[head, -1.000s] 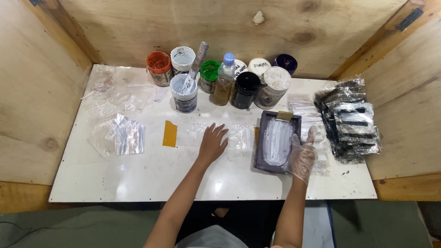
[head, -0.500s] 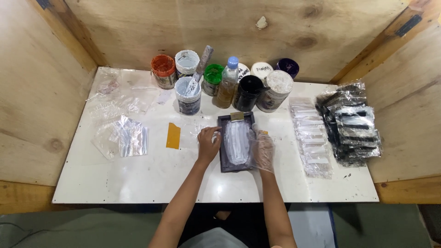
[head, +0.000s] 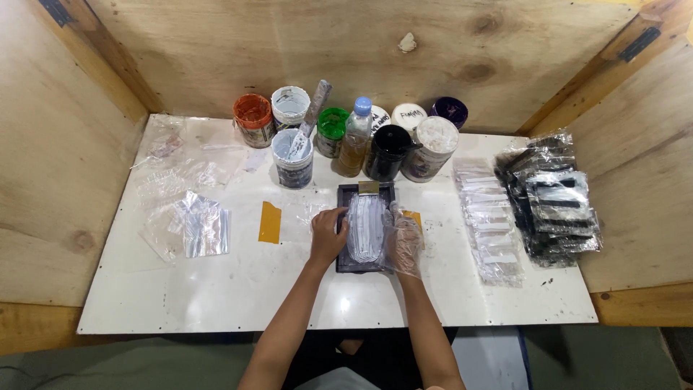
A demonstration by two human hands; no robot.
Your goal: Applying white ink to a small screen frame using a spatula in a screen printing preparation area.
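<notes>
White tabletop (head: 238, 289) boxed in by plywood walls. Far left: crumpled clear plastic bags (head: 195, 224), then a small yellow card (head: 270, 222) lying flat. Back row of paint tubs: orange-lidded tub (head: 253, 119), white tub with a stirring stick (head: 294, 157), a clear bottle with blue cap (head: 356, 137), a black jar (head: 388, 152). Centre: left hand (head: 328, 235) bare, fingers curled, gripping the left edge of a dark rectangular tray (head: 366, 189) holding a whitish piece. Right hand (head: 404, 242) in a clear glove, fingers loosely bent, against the tray's right edge. Right: row of white strips in plastic (head: 491, 224), then a pile of black packets (head: 552, 198).
</notes>
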